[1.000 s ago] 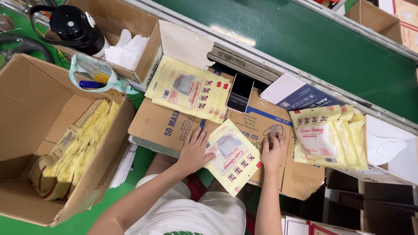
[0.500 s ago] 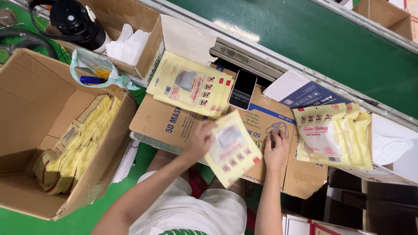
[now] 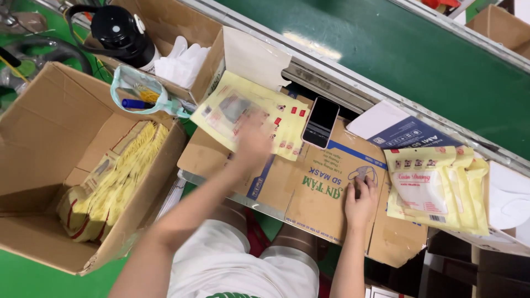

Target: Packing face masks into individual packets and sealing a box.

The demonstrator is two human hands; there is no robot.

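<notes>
Big open box (image 3: 49, 160) at left, stuffed with yellow packets. Flat carton (image 3: 309, 187) across lap. Yellow packet stack (image 3: 248, 118) far left, under blurred left hand (image 3: 251, 140), fingers unclear. Right hand (image 3: 361, 201) flat on carton, fingers together.

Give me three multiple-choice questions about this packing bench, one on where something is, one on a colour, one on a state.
1. Where does the phone lie?
A. on the flattened carton
B. inside the open box
C. on the belt

2. What colour is the conveyor belt?
A. grey
B. green
C. blue

3. How is the right hand?
A. gripping a pouch
B. lifted in the air
C. resting flat on the carton

Answers: 1 A, it lies screen-up on the cardboard beside the yellow pouches; 2 B, its surface is dark green; 3 C, palm down, holding nothing.
</notes>
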